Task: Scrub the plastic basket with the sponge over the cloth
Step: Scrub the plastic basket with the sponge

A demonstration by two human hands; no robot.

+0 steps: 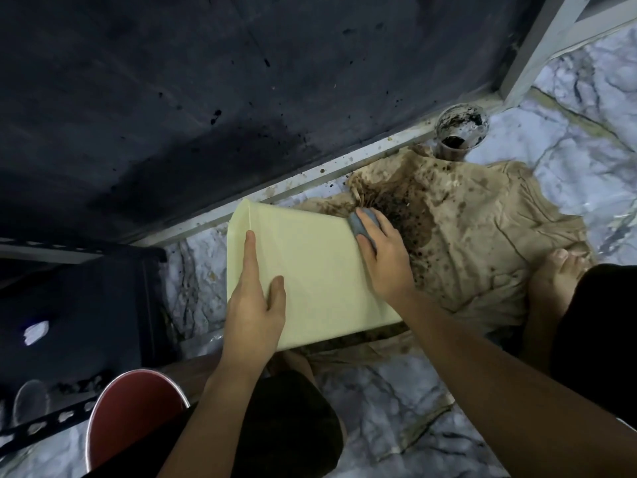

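Note:
A pale yellow plastic basket (310, 267) lies tipped over in the middle of the view, its smooth flat side facing up. My left hand (255, 298) presses flat on that side with the fingers spread along it. My right hand (382, 257) grips a grey sponge (362, 224) against the basket's right edge. Under and to the right of the basket lies a crumpled tan cloth (482, 243), stained with dark brown spots.
A dirty clear cup (462, 127) stands at the cloth's far edge beside a white frame rail (310, 177). A dark panel (172, 98) fills the upper left. A red stool seat (131, 412) is at lower left. My bare foot (551, 281) rests on the cloth.

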